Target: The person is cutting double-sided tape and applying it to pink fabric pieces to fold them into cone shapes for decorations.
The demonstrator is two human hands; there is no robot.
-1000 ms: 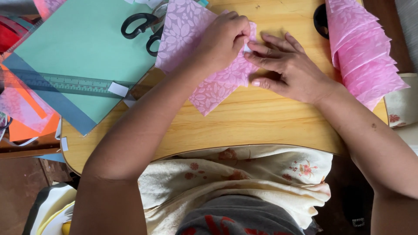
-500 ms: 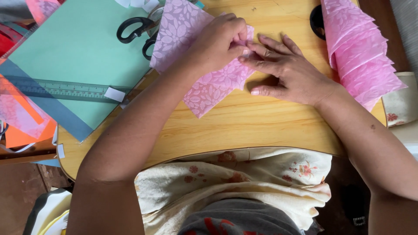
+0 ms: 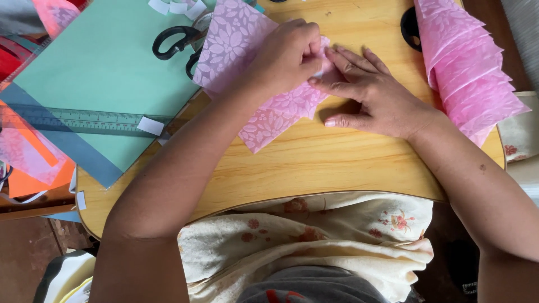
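Lay flat near the far edge of the wooden table (image 3: 314,168): a pink patterned paper (image 3: 247,67), its lower corner pointing toward the near edge, with bare wood open all along that side. Pinched the paper's right-hand edge: the left hand (image 3: 283,53), fingers curled tight over a small fold. Pressed down just right of that fold, touching the paper: the right hand (image 3: 365,92), fingers mostly straight and spread flat, thumb tucked along the lower side, gripping nothing. Met fingertip to fingertip over the paper's right corner, no gap visible between the two. Just left of the paper, partly tucked under its upper left edge: black-handled scissors (image 3: 177,42), resting on a large green sheet (image 3: 106,73) that overhung the table's left edge. Further left of the paper, across that sheet: a clear ruler (image 3: 78,120). Well right of the paper, at the table's far right corner: a fanned stack of pink tissue (image 3: 469,73), spilling past the rim. Between the right hand and that stack: a narrow strip of clear wood. Beyond the near rim, toward the person: a cream floral cloth (image 3: 314,235) on the lap.
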